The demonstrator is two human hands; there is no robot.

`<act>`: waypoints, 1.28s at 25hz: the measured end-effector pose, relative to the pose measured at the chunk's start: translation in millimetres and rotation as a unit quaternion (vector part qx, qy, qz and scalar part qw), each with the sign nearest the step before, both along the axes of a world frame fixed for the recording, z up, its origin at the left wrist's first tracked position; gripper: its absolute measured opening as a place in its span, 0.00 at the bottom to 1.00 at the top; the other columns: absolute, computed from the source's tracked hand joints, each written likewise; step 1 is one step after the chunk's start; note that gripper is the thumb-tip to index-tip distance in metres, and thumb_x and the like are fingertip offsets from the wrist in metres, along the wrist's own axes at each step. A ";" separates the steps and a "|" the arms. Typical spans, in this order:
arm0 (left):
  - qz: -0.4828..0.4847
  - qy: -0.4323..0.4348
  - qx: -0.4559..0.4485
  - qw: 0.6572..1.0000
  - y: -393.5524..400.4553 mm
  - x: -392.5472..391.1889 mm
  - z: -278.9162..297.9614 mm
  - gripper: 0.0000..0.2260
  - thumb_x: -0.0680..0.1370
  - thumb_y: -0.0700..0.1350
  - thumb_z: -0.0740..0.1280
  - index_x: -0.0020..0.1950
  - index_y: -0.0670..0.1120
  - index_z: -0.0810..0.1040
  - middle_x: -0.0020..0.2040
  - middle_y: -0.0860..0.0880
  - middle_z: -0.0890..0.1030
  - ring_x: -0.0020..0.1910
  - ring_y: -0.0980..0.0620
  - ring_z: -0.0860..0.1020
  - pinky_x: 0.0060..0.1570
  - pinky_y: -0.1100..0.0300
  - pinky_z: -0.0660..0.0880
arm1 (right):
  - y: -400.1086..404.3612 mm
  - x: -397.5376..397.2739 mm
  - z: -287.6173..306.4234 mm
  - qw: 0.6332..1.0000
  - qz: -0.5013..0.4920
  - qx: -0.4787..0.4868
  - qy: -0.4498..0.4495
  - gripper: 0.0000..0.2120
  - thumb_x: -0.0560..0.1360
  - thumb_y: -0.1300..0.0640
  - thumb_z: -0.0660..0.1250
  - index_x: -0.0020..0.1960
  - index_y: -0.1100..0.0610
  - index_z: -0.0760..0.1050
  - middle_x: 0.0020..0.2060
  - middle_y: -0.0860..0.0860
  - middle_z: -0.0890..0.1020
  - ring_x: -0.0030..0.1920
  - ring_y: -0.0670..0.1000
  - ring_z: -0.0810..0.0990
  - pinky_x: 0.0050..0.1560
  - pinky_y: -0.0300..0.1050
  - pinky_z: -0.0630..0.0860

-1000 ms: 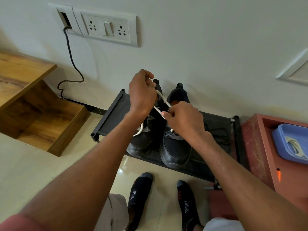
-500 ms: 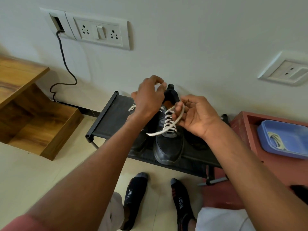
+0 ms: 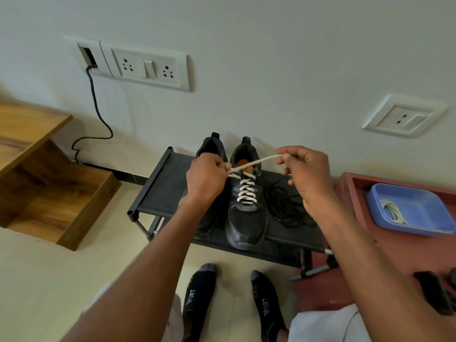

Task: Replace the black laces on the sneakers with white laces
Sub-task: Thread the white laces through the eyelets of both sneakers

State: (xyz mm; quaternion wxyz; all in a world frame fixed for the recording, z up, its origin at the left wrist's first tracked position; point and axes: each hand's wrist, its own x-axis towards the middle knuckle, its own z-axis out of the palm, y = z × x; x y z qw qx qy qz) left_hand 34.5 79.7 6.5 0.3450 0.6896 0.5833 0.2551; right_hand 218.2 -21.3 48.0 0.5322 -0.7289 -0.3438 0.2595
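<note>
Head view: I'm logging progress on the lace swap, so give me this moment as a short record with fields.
left hand: pinches the white lace near the shoe's collar, hand at
right hand: holds the lace's free end, raised to the right
right-side sneaker: white lace crossed through its eyelets
left-side sneaker: mostly hidden behind the left arm; lacing cannot be told
black laces: loose pile on the rack, right of the shoes
blue tray: holds another white lace
</note>
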 end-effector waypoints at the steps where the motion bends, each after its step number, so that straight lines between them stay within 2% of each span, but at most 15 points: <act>1: -0.001 0.014 0.024 1.000 -5.0 -1.9 1.0 0.07 0.82 0.48 0.70 0.46 0.48 0.84 0.39 0.54 0.83 0.40 0.52 0.81 0.44 0.55 0.76 | 3.3 -3.0 -7.3 1.000 0.026 -0.016 -0.005 0.11 0.83 0.64 0.66 0.53 0.51 0.84 0.42 0.50 0.88 0.33 0.44 0.80 0.32 0.34 0.73; 2: -0.013 0.000 0.036 0.999 -9.8 1.6 5.1 0.05 0.82 0.48 0.70 0.51 0.49 0.85 0.45 0.55 0.84 0.46 0.53 0.82 0.48 0.55 0.76 | 7.1 -6.3 -14.1 0.998 0.058 -0.032 -0.009 0.10 0.83 0.64 0.66 0.54 0.51 0.83 0.42 0.50 0.88 0.33 0.44 0.81 0.31 0.33 0.73; 4: -0.071 -0.050 0.028 0.996 -12.7 17.3 13.9 0.11 0.83 0.49 0.69 0.63 0.48 0.82 0.54 0.54 0.85 0.53 0.56 0.81 0.54 0.58 0.76 | 17.6 -13.0 -23.9 0.994 0.099 -0.032 -0.009 0.06 0.82 0.62 0.69 0.53 0.52 0.81 0.40 0.50 0.88 0.32 0.44 0.82 0.29 0.32 0.72; 5: -0.103 -0.067 0.013 0.992 -11.9 25.8 16.5 0.12 0.83 0.50 0.69 0.64 0.48 0.82 0.54 0.54 0.86 0.54 0.57 0.82 0.55 0.58 0.77 | 22.2 -14.3 -24.6 0.995 0.101 -0.021 -0.012 0.03 0.81 0.61 0.72 0.51 0.53 0.82 0.38 0.49 0.88 0.32 0.43 0.83 0.29 0.31 0.72; 8: -0.138 -0.068 -0.020 0.988 -1.8 39.9 12.9 0.05 0.81 0.47 0.71 0.53 0.48 0.86 0.37 0.51 0.86 0.40 0.56 0.85 0.49 0.54 0.82 | 35.5 -3.9 -31.4 0.997 0.076 -0.003 0.000 0.06 0.80 0.60 0.72 0.47 0.51 0.85 0.38 0.48 0.87 0.34 0.40 0.81 0.32 0.32 0.72; 10: -0.107 -0.046 -0.019 0.993 7.6 39.5 4.5 0.06 0.81 0.44 0.71 0.45 0.48 0.86 0.33 0.49 0.85 0.35 0.53 0.84 0.46 0.50 0.84 | 39.3 3.5 -36.5 0.998 0.064 -0.010 0.010 0.10 0.82 0.63 0.67 0.52 0.51 0.85 0.40 0.50 0.87 0.37 0.43 0.82 0.34 0.35 0.73; 13: -0.070 -0.003 0.035 0.997 15.6 36.1 -3.7 0.07 0.80 0.38 0.69 0.47 0.48 0.85 0.37 0.50 0.85 0.37 0.54 0.83 0.40 0.53 0.82 | 48.1 13.6 -54.3 0.977 0.092 -0.066 -0.182 0.23 0.80 0.68 0.60 0.62 0.46 0.83 0.46 0.51 0.82 0.44 0.49 0.80 0.40 0.42 0.72; 15: -0.082 0.032 0.065 0.994 14.9 37.0 -3.2 0.12 0.79 0.34 0.66 0.51 0.49 0.86 0.40 0.52 0.84 0.38 0.55 0.81 0.36 0.59 0.77 | 54.5 13.3 -68.2 0.954 0.151 -0.114 -0.231 0.26 0.79 0.68 0.59 0.64 0.42 0.82 0.50 0.54 0.78 0.45 0.51 0.76 0.39 0.43 0.68; 17: -0.096 0.026 0.063 0.993 14.1 40.2 -5.7 0.14 0.79 0.34 0.64 0.51 0.49 0.86 0.40 0.52 0.84 0.37 0.53 0.81 0.37 0.57 0.79 | 57.8 8.7 -82.3 0.950 0.179 -0.131 -0.222 0.20 0.80 0.64 0.64 0.62 0.42 0.83 0.50 0.55 0.80 0.45 0.52 0.78 0.39 0.42 0.68; 19: -0.103 0.022 0.055 0.993 14.4 44.6 -10.1 0.09 0.80 0.38 0.68 0.50 0.48 0.86 0.39 0.51 0.84 0.37 0.52 0.82 0.39 0.55 0.81 | 58.3 7.9 -82.0 0.955 0.163 -0.123 -0.215 0.15 0.80 0.62 0.67 0.59 0.44 0.84 0.49 0.54 0.83 0.48 0.53 0.81 0.43 0.44 0.72; 21: -0.112 0.040 0.055 0.991 15.9 45.6 -12.2 0.05 0.80 0.41 0.71 0.51 0.47 0.87 0.40 0.51 0.84 0.38 0.53 0.82 0.39 0.57 0.79 | 58.2 11.4 -76.2 0.963 0.151 -0.119 -0.187 0.14 0.80 0.63 0.69 0.55 0.46 0.85 0.45 0.48 0.84 0.48 0.51 0.82 0.50 0.51 0.80; 24: -0.135 0.075 0.075 0.985 15.7 44.8 -13.3 0.08 0.80 0.40 0.70 0.54 0.48 0.88 0.44 0.49 0.86 0.43 0.52 0.82 0.43 0.58 0.78 | 54.5 17.2 -70.6 0.971 0.155 -0.132 -0.125 0.13 0.80 0.66 0.68 0.50 0.49 0.84 0.41 0.44 0.82 0.48 0.49 0.82 0.58 0.57 0.82; 27: -0.143 0.081 0.080 0.983 12.8 46.8 -12.2 0.11 0.79 0.38 0.67 0.54 0.49 0.88 0.47 0.50 0.86 0.45 0.51 0.82 0.50 0.54 0.81 | 54.2 18.6 -68.5 0.972 0.158 -0.140 -0.098 0.14 0.80 0.67 0.66 0.49 0.50 0.84 0.41 0.47 0.82 0.47 0.50 0.83 0.55 0.58 0.84; 29: -0.136 0.082 0.078 0.984 13.1 49.6 -13.5 0.09 0.79 0.39 0.68 0.51 0.48 0.88 0.44 0.50 0.86 0.44 0.51 0.83 0.51 0.50 0.82 | 53.7 20.2 -67.9 0.975 0.156 -0.137 -0.079 0.14 0.81 0.68 0.65 0.50 0.51 0.84 0.41 0.49 0.81 0.45 0.50 0.83 0.54 0.58 0.85; 32: -0.135 0.083 0.066 0.985 13.8 52.6 -14.2 0.08 0.79 0.40 0.69 0.49 0.48 0.88 0.43 0.51 0.86 0.44 0.51 0.83 0.51 0.50 0.82 | 52.1 22.7 -68.1 0.975 0.160 -0.139 -0.072 0.14 0.80 0.68 0.67 0.51 0.51 0.84 0.42 0.51 0.82 0.46 0.51 0.83 0.54 0.57 0.85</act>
